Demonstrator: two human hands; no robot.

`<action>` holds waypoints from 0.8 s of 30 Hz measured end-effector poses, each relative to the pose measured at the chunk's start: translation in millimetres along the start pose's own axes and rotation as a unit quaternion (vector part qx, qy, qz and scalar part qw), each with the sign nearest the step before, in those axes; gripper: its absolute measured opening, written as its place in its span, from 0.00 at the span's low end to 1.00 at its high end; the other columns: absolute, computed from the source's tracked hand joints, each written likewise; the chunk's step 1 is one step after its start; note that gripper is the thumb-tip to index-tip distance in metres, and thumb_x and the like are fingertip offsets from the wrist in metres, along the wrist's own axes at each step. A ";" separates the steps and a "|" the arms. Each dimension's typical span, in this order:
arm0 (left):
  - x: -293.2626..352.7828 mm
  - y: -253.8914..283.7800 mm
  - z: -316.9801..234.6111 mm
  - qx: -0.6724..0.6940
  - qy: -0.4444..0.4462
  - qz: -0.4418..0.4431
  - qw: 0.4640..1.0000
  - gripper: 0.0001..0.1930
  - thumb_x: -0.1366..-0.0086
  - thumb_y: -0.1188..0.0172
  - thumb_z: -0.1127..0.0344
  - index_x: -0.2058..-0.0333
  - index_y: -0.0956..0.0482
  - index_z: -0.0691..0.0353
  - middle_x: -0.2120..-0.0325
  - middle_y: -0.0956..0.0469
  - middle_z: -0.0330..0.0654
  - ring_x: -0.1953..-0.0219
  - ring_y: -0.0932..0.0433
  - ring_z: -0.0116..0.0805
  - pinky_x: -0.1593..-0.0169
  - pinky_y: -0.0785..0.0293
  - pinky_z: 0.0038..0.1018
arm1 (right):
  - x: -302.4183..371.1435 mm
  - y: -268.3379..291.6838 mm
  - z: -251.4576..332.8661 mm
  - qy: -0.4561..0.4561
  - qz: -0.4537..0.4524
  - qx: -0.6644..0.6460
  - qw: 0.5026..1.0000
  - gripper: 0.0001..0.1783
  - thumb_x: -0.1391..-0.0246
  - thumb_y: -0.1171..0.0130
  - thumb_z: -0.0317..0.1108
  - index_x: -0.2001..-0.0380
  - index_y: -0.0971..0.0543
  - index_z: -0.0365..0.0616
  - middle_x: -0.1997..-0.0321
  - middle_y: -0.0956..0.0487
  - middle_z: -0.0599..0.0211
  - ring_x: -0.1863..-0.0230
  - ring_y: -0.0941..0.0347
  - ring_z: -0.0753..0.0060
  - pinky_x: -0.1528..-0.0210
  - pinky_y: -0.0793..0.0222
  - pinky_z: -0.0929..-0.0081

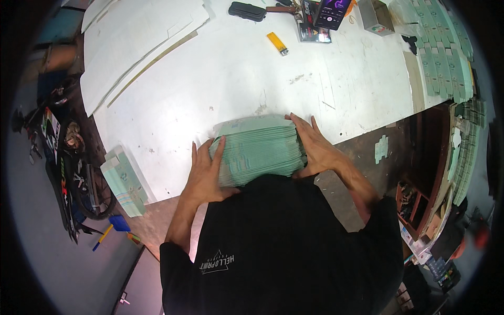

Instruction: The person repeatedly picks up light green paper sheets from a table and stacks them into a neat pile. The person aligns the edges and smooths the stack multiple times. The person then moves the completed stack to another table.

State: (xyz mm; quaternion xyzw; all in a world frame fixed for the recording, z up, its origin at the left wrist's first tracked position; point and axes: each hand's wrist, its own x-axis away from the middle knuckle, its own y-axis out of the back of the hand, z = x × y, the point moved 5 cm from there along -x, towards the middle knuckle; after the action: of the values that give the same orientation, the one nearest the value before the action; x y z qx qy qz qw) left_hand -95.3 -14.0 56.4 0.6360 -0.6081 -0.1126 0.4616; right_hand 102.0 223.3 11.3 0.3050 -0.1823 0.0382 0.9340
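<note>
A thick stack of flat, light green printed carton blanks (260,152) lies at the near edge of the white table, against my black shirt. My left hand (203,170) presses on the stack's left end, its thumb side near my shirt and its fingers pointing away from me. At the right end, my right hand (313,144) wraps the other side, with fingertips at the far corner and the thumb low near my body. Between both palms the stack is held, its many edges facing up in close rows.
Another bundle of green cartons (123,181) lies at the table's left corner. Large white sheets (142,42) cover the far left. A yellow lighter (277,43), a phone (333,13) and a black case (247,11) lie at the back. More green cartons (443,65) are piled far right.
</note>
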 end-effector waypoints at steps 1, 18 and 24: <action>-0.7 -0.3 -4.2 -0.008 0.002 -0.006 1.000 0.74 0.65 0.15 0.50 0.22 0.54 0.62 0.35 0.42 0.68 0.29 0.43 0.69 0.22 0.65 0.65 | -1.5 -0.1 -0.6 0.001 0.000 -0.003 1.000 0.89 0.76 0.14 0.54 0.21 0.64 0.35 0.19 0.50 0.38 0.17 0.56 0.37 0.20 0.75 0.26; -20.4 -14.4 -8.4 -0.132 -0.028 -0.027 0.991 0.56 0.55 0.21 0.36 0.36 0.30 0.71 0.31 0.35 0.49 0.24 0.53 0.68 0.24 0.70 0.72 | -12.1 -4.4 31.7 0.064 -0.106 0.129 0.984 0.57 0.73 0.17 0.44 0.36 0.31 0.37 0.33 0.34 0.36 0.31 0.37 0.32 0.21 0.56 0.32; -16.7 -36.6 -6.0 -0.118 -0.045 -0.091 0.988 0.60 0.52 0.23 0.36 0.31 0.39 0.73 0.38 0.30 0.60 0.31 0.35 0.61 0.24 0.69 0.70 | -40.0 -21.8 54.0 0.063 -0.040 0.281 0.957 0.57 0.69 0.19 0.44 0.33 0.31 0.37 0.45 0.27 0.44 0.37 0.32 0.40 0.22 0.57 0.28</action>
State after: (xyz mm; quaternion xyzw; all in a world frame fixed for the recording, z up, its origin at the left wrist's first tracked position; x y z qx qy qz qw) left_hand -70.5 -2.7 26.2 0.6240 -0.5500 -0.2536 0.4937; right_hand 51.7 175.7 25.0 0.5588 -0.0928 0.0700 0.8211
